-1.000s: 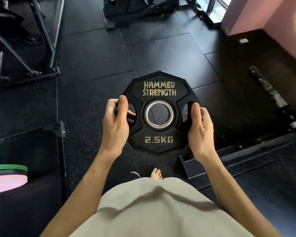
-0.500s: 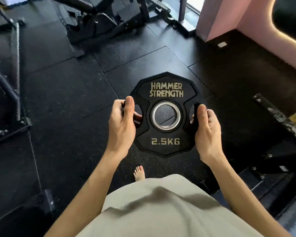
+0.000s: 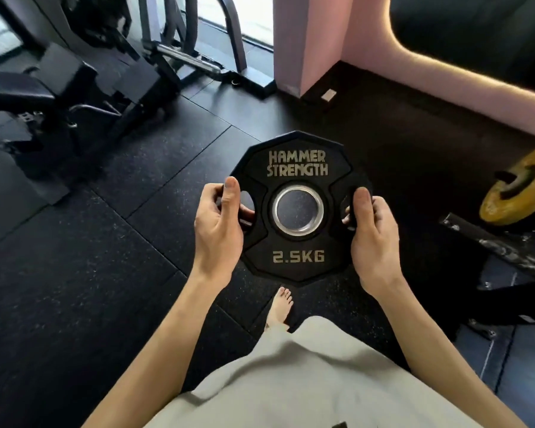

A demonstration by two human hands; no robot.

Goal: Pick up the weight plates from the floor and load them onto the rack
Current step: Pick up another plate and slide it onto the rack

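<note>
Head view: weight plate (image 3: 298, 211) between both hands' grip.

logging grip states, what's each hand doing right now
Left hand: closed on the black 2.5 kg plate, fingers through its left cutout.
Right hand: closed on the same plate at its right cutout.

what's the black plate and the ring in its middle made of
Plate: looks like matte black rubber or urethane coating, dull with moulded raised lettering; the core is hidden. Ring: bright, polished metal, likely steel, judging by its silvery shine.
</note>
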